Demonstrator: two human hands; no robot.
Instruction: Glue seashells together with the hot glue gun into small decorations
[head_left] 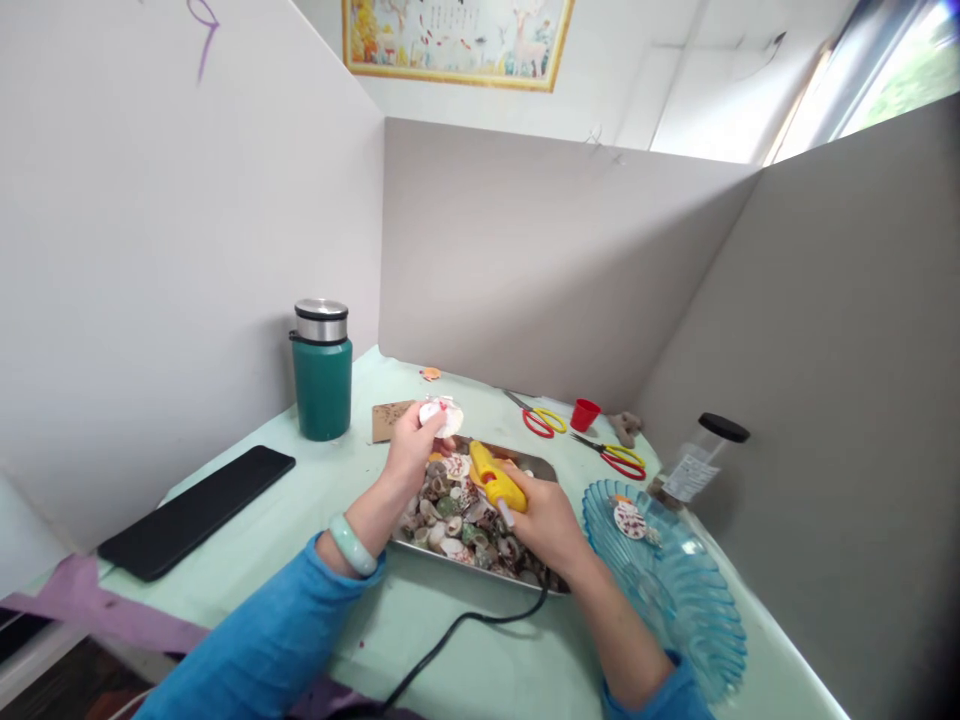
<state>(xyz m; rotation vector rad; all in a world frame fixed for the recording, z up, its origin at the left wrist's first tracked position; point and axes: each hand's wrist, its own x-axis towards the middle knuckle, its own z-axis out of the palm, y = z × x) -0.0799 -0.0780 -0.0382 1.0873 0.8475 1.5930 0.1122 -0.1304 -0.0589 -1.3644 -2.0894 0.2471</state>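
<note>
My left hand (412,445) pinches a white scallop shell (442,415) with a small reddish spot on it, held above the tray's back left corner. In my right hand (549,520) is a yellow hot glue gun (496,476), its nozzle pointing up and left toward the shell but apart from it. A clear glue stick shows at the gun's rear, and a black cord (472,618) trails from it to the table's front. Beneath both hands lies a metal tray (480,572) heaped with mixed seashells (454,525).
A green flask (322,385) and a black phone-like slab (199,510) stand left. Behind are brown cardboard (386,422), two pairs of scissors (544,420) and a red cup (585,414). Right are a blue glass plate (697,610) with shells and a clear jar (694,465). Grey panels enclose the table.
</note>
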